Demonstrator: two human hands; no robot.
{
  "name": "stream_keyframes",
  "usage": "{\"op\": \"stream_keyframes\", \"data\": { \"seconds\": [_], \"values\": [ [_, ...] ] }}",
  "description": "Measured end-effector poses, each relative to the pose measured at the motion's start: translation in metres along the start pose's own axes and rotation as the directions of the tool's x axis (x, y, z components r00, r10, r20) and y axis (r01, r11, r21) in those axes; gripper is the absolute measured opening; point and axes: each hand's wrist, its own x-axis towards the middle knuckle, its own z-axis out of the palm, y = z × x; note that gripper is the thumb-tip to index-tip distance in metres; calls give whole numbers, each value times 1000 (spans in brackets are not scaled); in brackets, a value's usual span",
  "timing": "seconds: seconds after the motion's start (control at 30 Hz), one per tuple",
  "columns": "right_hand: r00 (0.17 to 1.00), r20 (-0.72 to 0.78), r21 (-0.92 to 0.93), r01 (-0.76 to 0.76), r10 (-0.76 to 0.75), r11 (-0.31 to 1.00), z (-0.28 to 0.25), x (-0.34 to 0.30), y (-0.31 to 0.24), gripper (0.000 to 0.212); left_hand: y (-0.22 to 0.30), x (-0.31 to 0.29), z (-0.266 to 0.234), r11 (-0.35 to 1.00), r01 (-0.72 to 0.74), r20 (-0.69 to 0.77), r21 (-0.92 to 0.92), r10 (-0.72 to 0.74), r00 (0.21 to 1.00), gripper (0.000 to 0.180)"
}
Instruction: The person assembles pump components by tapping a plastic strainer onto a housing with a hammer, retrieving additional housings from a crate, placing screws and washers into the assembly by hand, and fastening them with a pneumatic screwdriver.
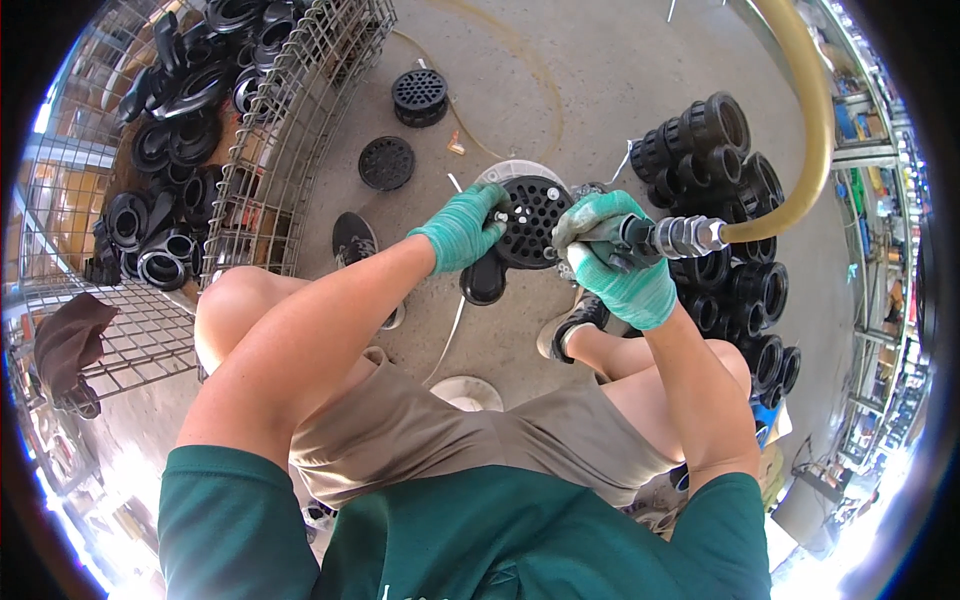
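Observation:
A round black grate [537, 215] full of holes sits on a black pipe fitting with a curved end [485, 283], between my feet. Pale bolts stick up near the grate's rim. My left hand [467, 228], in a green glove, has its fingers closed on the grate's left edge, beside one bolt [501, 216]. In my right hand [622, 265], also gloved, is an air tool [634, 236] with a metal hose coupling [690, 237]. Its front end is at the grate's right rim, mostly hidden by my fingers. From the coupling a thick yellow hose [818, 150] curves up and away.
Two more round black grates, a stacked one [419, 92] and a single one [387, 163], lie on the floor ahead. A wire cage [285, 140] of black pipe fittings [190, 140] stands left. More black fittings [735, 250] are piled right. Shelving [870, 200] lines the far right.

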Motion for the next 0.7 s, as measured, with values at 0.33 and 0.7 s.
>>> {"op": "stream_keyframes", "data": {
  "seconds": [0.33, 0.7],
  "values": [
    [997, -25, -20, 79, -79, 997, 3, 10, -11, 35, -14, -1, -1, 981, 36, 40, -189, -29, 999, 40],
    [976, -199, 92, 113, -93, 989, 38, 45, -7, 33, -16, -3, 0, 988, -40, 37, -150, 47, 998, 61]
  ]
}}
